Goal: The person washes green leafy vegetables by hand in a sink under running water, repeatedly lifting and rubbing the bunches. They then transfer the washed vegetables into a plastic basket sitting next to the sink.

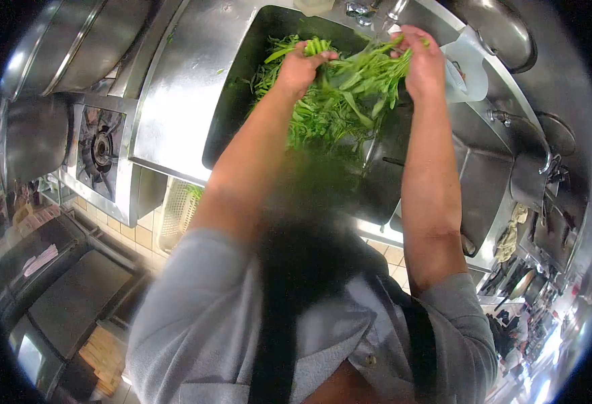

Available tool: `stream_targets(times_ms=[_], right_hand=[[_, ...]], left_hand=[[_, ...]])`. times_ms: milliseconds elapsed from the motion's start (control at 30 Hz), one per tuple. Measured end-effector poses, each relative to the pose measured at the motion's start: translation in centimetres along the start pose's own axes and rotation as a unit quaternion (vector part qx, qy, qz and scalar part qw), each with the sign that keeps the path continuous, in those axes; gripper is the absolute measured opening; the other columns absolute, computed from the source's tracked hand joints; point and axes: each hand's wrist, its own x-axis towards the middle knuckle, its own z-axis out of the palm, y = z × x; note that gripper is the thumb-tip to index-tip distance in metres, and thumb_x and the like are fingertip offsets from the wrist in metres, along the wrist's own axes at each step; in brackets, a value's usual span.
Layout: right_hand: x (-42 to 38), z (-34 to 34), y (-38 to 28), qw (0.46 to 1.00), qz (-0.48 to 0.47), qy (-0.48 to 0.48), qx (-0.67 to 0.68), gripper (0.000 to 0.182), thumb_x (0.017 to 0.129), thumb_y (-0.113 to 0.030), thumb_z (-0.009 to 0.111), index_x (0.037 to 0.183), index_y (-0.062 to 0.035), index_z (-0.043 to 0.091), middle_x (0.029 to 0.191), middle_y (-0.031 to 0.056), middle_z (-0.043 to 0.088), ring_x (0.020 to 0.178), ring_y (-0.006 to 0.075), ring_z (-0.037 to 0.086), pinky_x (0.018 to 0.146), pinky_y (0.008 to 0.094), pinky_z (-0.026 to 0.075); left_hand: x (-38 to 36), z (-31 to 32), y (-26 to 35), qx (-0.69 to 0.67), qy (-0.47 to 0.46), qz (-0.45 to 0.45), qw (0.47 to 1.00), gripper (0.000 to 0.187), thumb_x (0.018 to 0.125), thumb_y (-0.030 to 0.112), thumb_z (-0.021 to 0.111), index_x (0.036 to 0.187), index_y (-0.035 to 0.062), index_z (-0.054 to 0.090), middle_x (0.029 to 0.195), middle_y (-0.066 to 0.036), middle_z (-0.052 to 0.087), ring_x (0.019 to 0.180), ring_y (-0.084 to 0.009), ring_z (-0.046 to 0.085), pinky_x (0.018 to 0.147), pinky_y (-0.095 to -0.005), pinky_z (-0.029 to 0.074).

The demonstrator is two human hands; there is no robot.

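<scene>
Leafy greens (329,118) with long green stems lie heaped in a deep metal sink (235,101). My left hand (301,69) is closed round a bunch of stems over the sink's far left part. To the right, my right hand (420,59) holds another bunch of the greens below the faucet (395,12), its fingers curled round the stem ends. Leaves stretch between the two hands above the heap. A dark blur hides the near part of the sink.
A translucent plastic container (468,67) stands right of my right hand. A second sink basin (486,185) lies further right. On the left are a metal counter (181,87) and a gas burner (102,145). A perforated basket (176,212) is below the counter edge.
</scene>
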Motion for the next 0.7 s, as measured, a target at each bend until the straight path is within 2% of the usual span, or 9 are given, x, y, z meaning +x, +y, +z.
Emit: stream_targets(times_ms=[167, 233, 267, 300, 367, 433, 500, 600, 700], right_hand=[[0.7, -0.9, -0.1, 0.997, 0.012, -0.018, 0.075, 0.033, 0.092, -0.028, 0.064, 0.105, 0.0013, 0.060, 0.069, 0.0051, 0.057, 0.063, 0.0169, 0.060, 0.065, 0.0310, 0.051], [0.0, 0.5, 0.1, 0.970, 0.066, -0.093, -0.215, 0.048, 0.087, -0.039, 0.068, 0.109, 0.0028, 0.060, 0.072, 0.0053, 0.060, 0.061, 0.0152, 0.060, 0.064, 0.0302, 0.050], [-0.4, 1.5, 1.3, 0.956, 0.065, -0.077, -0.276, 0.057, 0.081, -0.047, 0.072, 0.111, 0.0008, 0.062, 0.076, 0.0056, 0.063, 0.059, 0.0129, 0.058, 0.062, 0.0293, 0.049], [-0.4, 2.0, 1.8, 0.948, 0.061, -0.150, -0.274, 0.051, 0.081, -0.046, 0.071, 0.108, -0.0029, 0.065, 0.077, 0.0061, 0.065, 0.058, 0.0122, 0.058, 0.061, 0.0285, 0.049], [-0.5, 2.7, 2.2, 0.939, 0.065, -0.175, -0.289, 0.047, 0.082, -0.044, 0.070, 0.106, -0.0050, 0.066, 0.071, 0.0039, 0.062, 0.057, 0.0117, 0.056, 0.059, 0.0273, 0.046], [-0.4, 2.5, 1.7, 0.955, 0.054, -0.136, -0.256, 0.044, 0.082, -0.042, 0.070, 0.104, -0.0047, 0.066, 0.069, 0.0033, 0.061, 0.056, 0.0115, 0.055, 0.058, 0.0271, 0.045], [-0.1, 1.8, 1.0, 0.969, 0.044, -0.094, -0.224, 0.041, 0.082, -0.040, 0.070, 0.102, -0.0045, 0.066, 0.067, 0.0027, 0.059, 0.056, 0.0112, 0.053, 0.056, 0.0269, 0.043], [0.1, 1.3, -2.0, 0.980, 0.031, -0.084, -0.179, 0.029, 0.084, -0.030, 0.071, 0.096, -0.0046, 0.066, 0.062, 0.0001, 0.056, 0.055, 0.0098, 0.049, 0.055, 0.0260, 0.039], [0.7, 0.5, -1.7, 0.980, 0.057, -0.123, -0.145, 0.028, 0.083, -0.030, 0.073, 0.096, -0.0051, 0.066, 0.063, -0.0008, 0.057, 0.055, 0.0094, 0.049, 0.055, 0.0256, 0.038]], left_hand=[[0.6, -1.5, -0.8, -0.082, -0.036, 0.017, 0.996, 0.050, 0.090, 0.011, 0.063, 0.130, -0.0090, 0.039, 0.099, -0.007, 0.072, 0.092, -0.0129, 0.062, 0.086, -0.0286, 0.049], [-1.8, 0.3, 3.0, 0.004, -0.001, 0.029, 1.000, 0.040, 0.090, 0.009, 0.063, 0.123, -0.0068, 0.047, 0.100, -0.007, 0.072, 0.092, -0.0133, 0.062, 0.085, -0.0281, 0.049], [0.3, 0.1, 0.7, -0.080, -0.080, 0.059, 0.992, 0.040, 0.088, 0.012, 0.067, 0.119, -0.0082, 0.050, 0.100, -0.009, 0.071, 0.092, -0.0143, 0.062, 0.083, -0.0293, 0.050], [0.1, 0.6, 1.0, -0.080, -0.080, 0.060, 0.992, 0.040, 0.088, 0.012, 0.067, 0.119, -0.0082, 0.050, 0.100, -0.009, 0.071, 0.092, -0.0143, 0.062, 0.083, -0.0293, 0.050], [-0.6, 1.8, 2.1, 0.060, -0.003, 0.102, 0.993, 0.046, 0.085, 0.017, 0.071, 0.116, -0.0103, 0.051, 0.098, -0.011, 0.071, 0.089, -0.0183, 0.064, 0.081, -0.0326, 0.050], [0.4, 1.2, 1.3, 0.058, -0.012, 0.113, 0.992, 0.054, 0.084, 0.021, 0.071, 0.119, -0.0128, 0.050, 0.098, -0.013, 0.071, 0.087, -0.0223, 0.066, 0.080, -0.0346, 0.050], [0.5, -0.2, 0.8, 0.286, -0.021, 0.118, 0.951, 0.053, 0.086, 0.025, 0.068, 0.122, -0.0100, 0.050, 0.098, -0.014, 0.071, 0.088, -0.0247, 0.067, 0.080, -0.0345, 0.050], [2.4, -3.7, -4.8, 0.281, -0.010, 0.107, 0.954, 0.049, 0.087, 0.030, 0.065, 0.120, -0.0036, 0.053, 0.095, -0.014, 0.071, 0.085, -0.0221, 0.067, 0.076, -0.0339, 0.049], [1.4, -3.9, -2.8, 0.246, 0.029, 0.080, 0.966, 0.049, 0.086, 0.032, 0.068, 0.118, -0.0020, 0.055, 0.088, -0.010, 0.071, 0.078, -0.0185, 0.065, 0.072, -0.0330, 0.049]])
